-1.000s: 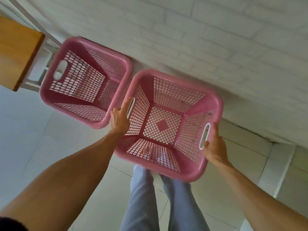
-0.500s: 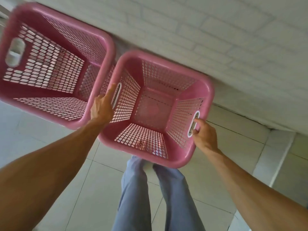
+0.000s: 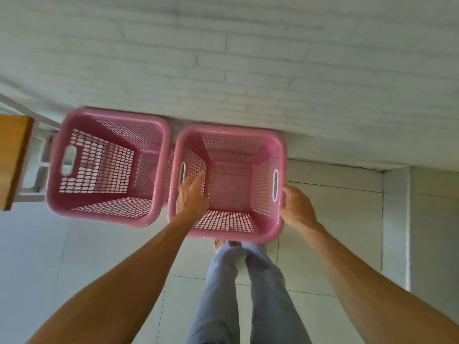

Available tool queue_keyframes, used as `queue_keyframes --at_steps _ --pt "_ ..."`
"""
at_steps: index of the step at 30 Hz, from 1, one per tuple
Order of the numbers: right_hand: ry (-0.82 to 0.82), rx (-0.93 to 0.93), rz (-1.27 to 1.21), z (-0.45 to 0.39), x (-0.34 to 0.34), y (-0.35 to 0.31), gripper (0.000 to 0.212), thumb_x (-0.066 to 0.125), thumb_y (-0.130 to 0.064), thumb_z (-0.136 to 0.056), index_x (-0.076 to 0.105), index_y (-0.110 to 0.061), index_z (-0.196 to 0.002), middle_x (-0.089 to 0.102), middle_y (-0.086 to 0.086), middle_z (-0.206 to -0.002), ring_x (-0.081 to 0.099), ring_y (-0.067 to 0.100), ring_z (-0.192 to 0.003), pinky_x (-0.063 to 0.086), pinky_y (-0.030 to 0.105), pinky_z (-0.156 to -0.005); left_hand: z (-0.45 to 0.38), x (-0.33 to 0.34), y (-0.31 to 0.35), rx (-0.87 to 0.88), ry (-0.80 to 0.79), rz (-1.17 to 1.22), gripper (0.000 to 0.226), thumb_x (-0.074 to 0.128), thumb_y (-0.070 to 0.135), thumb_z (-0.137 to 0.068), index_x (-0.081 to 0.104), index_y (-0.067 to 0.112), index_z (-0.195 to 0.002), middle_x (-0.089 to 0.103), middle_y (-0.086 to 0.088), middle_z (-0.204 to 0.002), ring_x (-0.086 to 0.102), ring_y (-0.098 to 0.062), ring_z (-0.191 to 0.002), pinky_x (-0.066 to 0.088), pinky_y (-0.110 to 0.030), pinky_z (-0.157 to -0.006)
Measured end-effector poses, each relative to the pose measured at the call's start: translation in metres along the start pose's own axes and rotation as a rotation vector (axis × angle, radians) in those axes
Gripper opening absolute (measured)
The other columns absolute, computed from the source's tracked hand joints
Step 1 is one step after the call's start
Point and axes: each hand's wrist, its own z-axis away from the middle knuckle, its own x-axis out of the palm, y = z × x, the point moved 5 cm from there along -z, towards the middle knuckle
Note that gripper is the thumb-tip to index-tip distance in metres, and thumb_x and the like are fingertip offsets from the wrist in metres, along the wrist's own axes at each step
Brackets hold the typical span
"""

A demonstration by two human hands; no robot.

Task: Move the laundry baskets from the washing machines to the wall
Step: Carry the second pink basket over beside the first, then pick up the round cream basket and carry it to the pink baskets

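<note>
The left hand [image 3: 191, 198] reaches inside the right-hand pink basket [image 3: 231, 234], fingers [image 3: 198, 178] loosely extended and gripping nothing, just beside its left handle slot. The right hand [image 3: 296, 207] curls over the same basket's right rim by the other slot, grasping it. This basket sits on the tiled floor [image 3: 330, 219] against the white brick wall [image 3: 248, 70], touching a second pink basket [image 3: 106, 214] on its left. Farther left stands a wooden-topped surface [image 3: 13, 155] on a white frame. The person's trouser legs [image 3: 248, 294] show below.

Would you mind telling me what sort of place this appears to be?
Probably a laundry or utility room: two empty pink laundry baskets stand by a white brick wall on a tiled floor.
</note>
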Motion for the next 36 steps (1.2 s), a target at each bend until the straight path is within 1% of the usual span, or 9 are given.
queue_keyframes --at_steps 2,5,7,10,14,17,23,28,36 --pt "0.015 0.024 -0.056 0.034 -0.008 0.0 0.03 0.059 -0.026 -0.1 0.06 -0.024 -0.13 0.065 0.002 -0.116 0.063 0.011 -0.082 0.039 0.008 -0.056 0.029 -0.001 0.033 0.055 -0.066 0.01 0.07 0.056 -0.007 -0.081 0.045 0.019 -0.145 0.052 -0.016 -0.137 0.053 -0.035 -0.123 0.055 -0.045 -0.092" --pt "0.021 0.061 -0.156 0.092 -0.024 0.006 0.053 0.062 -0.021 -0.098 0.046 -0.029 -0.148 0.058 0.006 -0.134 0.064 0.018 -0.11 0.05 0.023 -0.081 0.073 0.006 0.083 0.213 -0.155 -0.029 0.07 0.054 -0.006 -0.079 0.047 0.021 -0.144 0.055 -0.016 -0.132 0.056 -0.034 -0.115 0.055 -0.046 -0.09" --pt "0.03 0.111 -0.228 0.126 -0.032 0.016 0.057 0.058 -0.018 -0.1 0.04 -0.022 -0.154 0.049 0.01 -0.147 0.055 0.026 -0.129 0.048 0.035 -0.1 0.098 0.017 0.113 0.311 -0.209 -0.012 0.059 0.054 -0.003 -0.078 0.055 0.027 -0.129 0.063 -0.014 -0.121 0.061 -0.033 -0.107 0.059 -0.048 -0.082" --pt "0.045 0.252 -0.286 0.171 -0.032 0.055 0.061 0.054 -0.021 -0.101 0.032 -0.019 -0.158 0.035 0.013 -0.16 0.042 0.03 -0.142 0.04 0.041 -0.112 0.133 0.04 0.155 0.412 -0.305 0.001 0.043 0.055 0.003 -0.074 0.057 0.027 -0.11 0.071 -0.007 -0.106 0.069 -0.026 -0.089 0.062 -0.043 -0.069" --pt "0.139 0.414 -0.417 0.235 -0.026 0.121 0.061 0.051 -0.022 -0.103 0.028 -0.022 -0.16 0.027 0.011 -0.164 0.036 0.029 -0.147 0.035 0.038 -0.115 0.186 0.085 0.205 0.53 -0.449 -0.173 0.066 0.056 0.001 -0.084 0.046 0.022 -0.146 0.049 -0.011 -0.148 0.051 -0.032 -0.132 0.049 -0.045 -0.105" --pt "0.21 0.527 -0.517 0.289 -0.016 0.179 0.06 0.046 -0.025 -0.104 0.024 -0.021 -0.161 0.024 0.01 -0.165 0.032 0.029 -0.148 0.032 0.038 -0.116 0.235 0.124 0.246 0.677 -0.558 -0.285 0.067 0.055 0.008 -0.087 0.039 0.023 -0.15 0.04 -0.008 -0.155 0.034 -0.027 -0.145 0.032 -0.042 -0.118" --pt "0.315 0.739 -0.665 0.405 0.016 0.3 0.061 0.041 -0.028 -0.105 0.02 -0.028 -0.162 0.017 0.004 -0.168 0.025 0.027 -0.151 0.026 0.039 -0.119 0.359 0.204 0.336 0.913 -0.649 -0.392 0.067 0.058 0.012 -0.085 0.044 0.027 -0.148 0.045 -0.001 -0.153 0.038 -0.021 -0.141 0.03 -0.033 -0.116" --pt "0.382 0.884 -0.732 0.494 0.041 0.393 0.062 0.046 -0.027 -0.103 0.023 -0.027 -0.161 0.022 0.004 -0.167 0.03 0.028 -0.148 0.032 0.041 -0.116 0.462 0.279 0.389 1.075 -0.746 -0.486 0.065 0.061 0.015 -0.087 0.045 0.023 -0.148 0.047 -0.003 -0.151 0.041 -0.021 -0.14 0.031 -0.03 -0.115" --pt "0.513 1.122 -0.889 0.606 0.085 0.479 0.06 0.046 -0.025 -0.103 0.025 -0.025 -0.16 0.026 0.006 -0.165 0.032 0.03 -0.147 0.033 0.044 -0.115 0.586 0.364 0.435 1.24 -0.89 -0.661 0.062 0.062 0.011 -0.087 0.048 0.017 -0.147 0.05 -0.007 -0.149 0.044 -0.025 -0.139 0.035 -0.033 -0.113"
